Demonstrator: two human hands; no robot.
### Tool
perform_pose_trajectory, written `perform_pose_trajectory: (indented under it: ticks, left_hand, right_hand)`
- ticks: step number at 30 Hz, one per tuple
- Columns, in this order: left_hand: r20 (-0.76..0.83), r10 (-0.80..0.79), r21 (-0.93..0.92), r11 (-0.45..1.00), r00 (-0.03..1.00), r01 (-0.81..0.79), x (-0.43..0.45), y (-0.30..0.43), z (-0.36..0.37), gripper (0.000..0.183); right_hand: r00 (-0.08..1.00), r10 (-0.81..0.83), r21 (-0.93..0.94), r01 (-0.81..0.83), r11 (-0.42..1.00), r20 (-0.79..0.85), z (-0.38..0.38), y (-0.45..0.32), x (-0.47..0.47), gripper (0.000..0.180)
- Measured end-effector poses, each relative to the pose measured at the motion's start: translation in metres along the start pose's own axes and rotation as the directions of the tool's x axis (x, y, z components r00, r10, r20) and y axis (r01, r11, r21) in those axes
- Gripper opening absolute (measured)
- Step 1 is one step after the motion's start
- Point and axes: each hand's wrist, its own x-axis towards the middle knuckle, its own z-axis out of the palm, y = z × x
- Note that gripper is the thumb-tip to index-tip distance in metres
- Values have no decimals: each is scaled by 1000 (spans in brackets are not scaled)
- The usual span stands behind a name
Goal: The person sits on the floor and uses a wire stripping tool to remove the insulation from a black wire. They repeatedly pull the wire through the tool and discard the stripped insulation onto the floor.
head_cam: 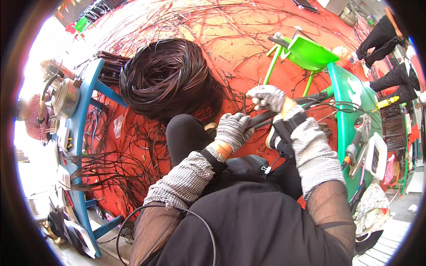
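Observation:
My left hand (234, 130), in a grey striped knit glove, is closed around the end of a dark tube-like bar (263, 119) above my lap. Up and to the right of it, my right hand (268, 98), gloved the same way, has its fingers curled near a thin dark strand (244, 103); whether the fingers grip the strand I cannot tell. The bar slants up to the right, passing below my right wrist. Beyond my knee lies a big coil of dark brown strands (166, 76) on the red floor.
A blue bench (78, 133) with a metal kettle (66, 98) stands at left. At right are a green plastic chair (309, 51) and a green table (346, 96) bearing a power tool (357, 139). Loose strands litter the floor. Other people's dark-clothed legs (392, 78) show at upper right.

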Motion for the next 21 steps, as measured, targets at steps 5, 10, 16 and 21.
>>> perform_pose_trajectory:
  ticks: [5, 10, 16, 21]
  left_hand:
    - [-3, -16, -7, 1000, 1000, 16, 6, -6, -1, 43]
    - [-201, 50, -116, 990, 978, -74, 17, -15, -1, 34]
    - [-121, 18, -74, 997, 992, -27, 29, -29, -5, 37]
    - [-93, -5, -91, 996, 996, -3, 33, -34, -4, 38]
  right_hand:
    - [981, 122, -868, -188, 460, -148, -70, -89, -88, 27]
    - [914, -311, -920, -135, 368, -259, -146, -124, -109, 31]
    - [670, -552, -700, -685, -201, -497, -236, -113, -136, 24]
    - [-11, -733, -589, -586, 556, -680, -325, -220, -277, 26]
